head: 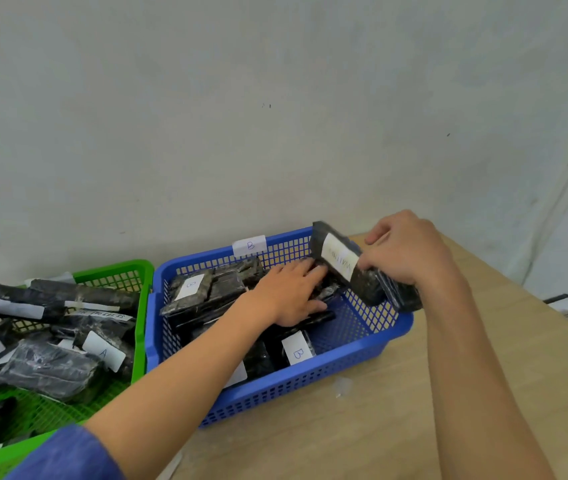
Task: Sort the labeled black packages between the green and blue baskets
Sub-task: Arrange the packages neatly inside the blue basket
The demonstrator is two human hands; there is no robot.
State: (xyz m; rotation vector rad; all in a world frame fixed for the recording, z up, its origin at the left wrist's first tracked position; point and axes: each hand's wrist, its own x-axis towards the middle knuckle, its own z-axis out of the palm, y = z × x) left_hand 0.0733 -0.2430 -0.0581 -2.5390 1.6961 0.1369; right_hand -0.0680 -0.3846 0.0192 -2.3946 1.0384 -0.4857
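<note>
Pale, scuffed plaster wall [275, 98] rises behind a light wooden surface [483, 375], and two baskets stand on it side by side, touching. On the left is a green plastic mesh basket [144, 306] heaped with black wrapped packages, one carrying a white label marked A [102, 351]. Beside it sits a blue plastic mesh basket [310, 393] with a white tag marked B [249, 245] on its far rim. Inside lie more black packages, among them one with a B label near the far left corner [202, 296] and another with a B label by the near wall [296, 351].

The right hand [407, 251] grasps a black wrapped package with a white handwritten label [344, 265], holding it tilted above the far right corner of the blue basket. The left hand [289, 292], its arm coming out of a blue sleeve [64, 455], reaches into the blue basket and rests on the pile there, fingers stretched out, tips close to the lower end of the held package.
</note>
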